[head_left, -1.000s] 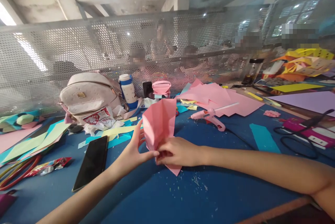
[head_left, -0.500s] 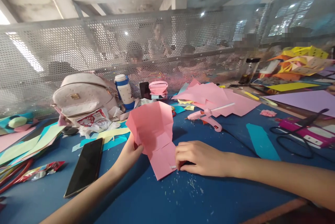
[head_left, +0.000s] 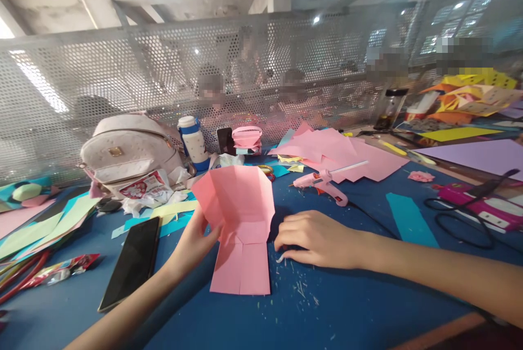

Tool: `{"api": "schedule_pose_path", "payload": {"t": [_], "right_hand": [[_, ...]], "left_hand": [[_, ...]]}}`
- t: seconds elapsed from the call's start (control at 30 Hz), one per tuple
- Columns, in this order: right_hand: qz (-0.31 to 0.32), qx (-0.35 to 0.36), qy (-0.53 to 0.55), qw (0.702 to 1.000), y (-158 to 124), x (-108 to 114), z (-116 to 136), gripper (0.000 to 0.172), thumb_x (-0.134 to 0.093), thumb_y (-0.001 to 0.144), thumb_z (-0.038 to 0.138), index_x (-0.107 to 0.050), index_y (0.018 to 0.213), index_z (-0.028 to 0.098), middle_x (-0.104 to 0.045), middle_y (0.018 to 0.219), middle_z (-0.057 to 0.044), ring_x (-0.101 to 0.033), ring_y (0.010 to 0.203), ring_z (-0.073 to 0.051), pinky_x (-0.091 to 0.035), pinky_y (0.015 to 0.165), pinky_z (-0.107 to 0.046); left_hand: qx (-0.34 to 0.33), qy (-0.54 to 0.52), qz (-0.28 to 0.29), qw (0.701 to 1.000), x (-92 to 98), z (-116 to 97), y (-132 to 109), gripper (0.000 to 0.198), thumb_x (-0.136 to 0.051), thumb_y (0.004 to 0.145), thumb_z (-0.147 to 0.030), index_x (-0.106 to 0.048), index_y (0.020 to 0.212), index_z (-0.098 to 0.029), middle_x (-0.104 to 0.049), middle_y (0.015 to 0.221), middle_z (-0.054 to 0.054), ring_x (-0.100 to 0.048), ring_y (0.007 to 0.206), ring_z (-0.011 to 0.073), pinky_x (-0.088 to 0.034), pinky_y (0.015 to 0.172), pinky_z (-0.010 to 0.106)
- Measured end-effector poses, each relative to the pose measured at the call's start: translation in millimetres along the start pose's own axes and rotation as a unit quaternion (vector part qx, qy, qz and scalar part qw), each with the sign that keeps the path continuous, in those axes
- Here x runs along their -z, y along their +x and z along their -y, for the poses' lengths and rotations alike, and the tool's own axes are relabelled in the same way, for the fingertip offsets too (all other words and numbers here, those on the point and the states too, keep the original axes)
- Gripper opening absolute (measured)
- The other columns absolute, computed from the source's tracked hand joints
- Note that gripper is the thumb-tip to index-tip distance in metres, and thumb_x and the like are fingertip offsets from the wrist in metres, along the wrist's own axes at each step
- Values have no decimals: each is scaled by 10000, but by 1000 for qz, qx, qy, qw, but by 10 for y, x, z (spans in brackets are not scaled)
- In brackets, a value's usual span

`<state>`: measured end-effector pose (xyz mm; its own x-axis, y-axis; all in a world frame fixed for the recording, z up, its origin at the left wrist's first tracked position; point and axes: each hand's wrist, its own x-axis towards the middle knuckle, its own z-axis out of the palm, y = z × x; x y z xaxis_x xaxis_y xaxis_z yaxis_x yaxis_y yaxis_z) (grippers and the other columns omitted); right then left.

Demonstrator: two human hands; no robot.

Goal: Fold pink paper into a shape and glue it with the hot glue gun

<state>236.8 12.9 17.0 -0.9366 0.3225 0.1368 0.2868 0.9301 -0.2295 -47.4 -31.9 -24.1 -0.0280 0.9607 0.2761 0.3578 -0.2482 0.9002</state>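
A creased pink paper sheet (head_left: 241, 219) stands half upright on the blue table (head_left: 327, 312), its lower flap lying flat toward me. My left hand (head_left: 196, 235) grips the sheet's left edge, thumb in front and fingers behind. My right hand (head_left: 316, 238) rests on the table just right of the sheet, apart from it. Its fingers are curled, and the fingertips press on a tiny whitish bit that I cannot name. Small paper scraps lie scattered in front of both hands.
A black phone (head_left: 131, 263) lies left of my left arm. A pink glue gun (head_left: 324, 182) sits behind my right hand, before a pile of pink sheets (head_left: 339, 151). A white backpack (head_left: 126, 148), a bottle (head_left: 194, 140), scissors (head_left: 461, 219) and a mesh screen (head_left: 122, 77) surround the area.
The pink paper has opened out from a bunched fold and its lower flap now lies flat. My right hand let go of it and moved right onto the table.
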Motion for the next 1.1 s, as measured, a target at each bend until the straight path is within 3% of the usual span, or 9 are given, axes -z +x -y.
{"api": "schedule_pose_path", "payload": {"t": [0.1,0.17,0.23,0.27,0.33,0.4,0.6,0.87,1.1], "right_hand": [[2,-4,-5,1000,-16,-31,1,252,-545,939,249,-624,1179,236,-716,1012,-29,-643,895,-199,-411,730,-299],[0,-3,-11,1000,-21,-36,-5,359,-523,946,230,-547,1303,257,-708,1102,-26,-653,933,-202,-411,734,-300],[4,6,-28,1000,-18,-37,-5,406,-505,954,229,-498,1358,266,-696,1154,-27,-661,943,-203,-408,716,-299],[8,9,-39,999,-13,-37,-2,409,-498,956,237,-491,1365,262,-700,1144,-32,-667,926,-203,-403,698,-298],[20,6,-67,998,1,-39,7,407,-491,960,260,-489,1366,239,-724,1060,-45,-676,865,-203,-385,649,-295],[30,-3,-97,995,18,-44,14,419,-487,961,277,-477,1375,214,-736,964,-51,-678,806,-205,-357,605,-293],[39,-3,-144,989,60,-76,65,420,-468,971,319,-481,1362,163,-726,798,-39,-649,652,-184,-267,528,-296],[-35,101,-158,982,225,-214,364,254,-424,959,240,-637,1022,117,-688,903,-71,-606,778,-190,-379,615,-315],[-29,67,-181,981,436,-397,468,398,-518,840,166,-567,1211,28,-636,1175,-201,-584,1071,-257,-461,864,-370]], "left_hand": [[-69,-5,-31,997,81,-104,-48,486,-572,863,-229,-422,1322,-284,-517,1336,81,-496,1250,257,-430,1036,399],[-139,43,-113,983,142,-180,-125,589,-591,861,-223,-352,1390,-323,-443,1401,83,-473,1266,266,-436,1033,417],[-233,162,-201,938,191,-251,-230,607,-635,830,-181,-399,1375,-305,-458,1347,97,-490,1218,272,-451,1005,427],[-285,235,-191,909,204,-283,-286,551,-641,821,-144,-469,1322,-291,-528,1245,90,-534,1145,257,-467,975,418],[-357,340,-33,869,189,-327,-388,407,-559,856,-69,-576,1198,-290,-641,1077,46,-620,986,206,-523,871,367],[-309,412,98,851,121,-332,-465,349,-512,907,-131,-570,1228,-257,-666,1162,50,-654,989,194,-562,831,332],[-306,547,148,765,-110,-200,-560,503,-509,935,-393,-497,1338,-93,-576,1352,154,-591,1200,295,-552,967,413],[-312,537,196,759,-150,-277,-595,398,-424,938,-208,-518,1298,-66,-587,1326,184,-567,1224,313,-541,989,406],[-264,461,213,820,-143,-297,-564,332,-410,923,-159,-516,1237,-134,-598,1259,167,-587,1185,280,-543,982,386]]}}
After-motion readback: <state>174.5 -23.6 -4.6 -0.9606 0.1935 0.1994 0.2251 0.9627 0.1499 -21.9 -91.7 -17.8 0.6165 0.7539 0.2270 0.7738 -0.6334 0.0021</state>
